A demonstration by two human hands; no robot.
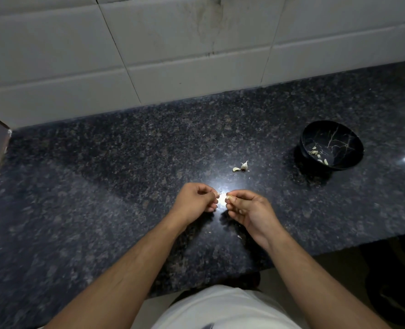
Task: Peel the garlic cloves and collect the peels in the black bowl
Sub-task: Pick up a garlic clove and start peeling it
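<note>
— Garlic clove [229,198]: where is it?
— Pinched in the curled fingers of the right hand [249,210], over the middle of the tabletop [101,186], near its front edge. The left hand [195,199] is just beside it, its fingers curled and pinching a scrap of peel [218,194].
— And the black bowl [331,146]?
— Toward the tabletop's right edge, with peels inside. More garlic bits [241,166] lie between it and the hands.

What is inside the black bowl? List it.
Inside the black bowl, a few pale garlic pieces lie on the bottom toward the near-left side, against pale vein-like markings. The near wall hides part of the bottom; whether they are peels or cloves is unclear.
</note>
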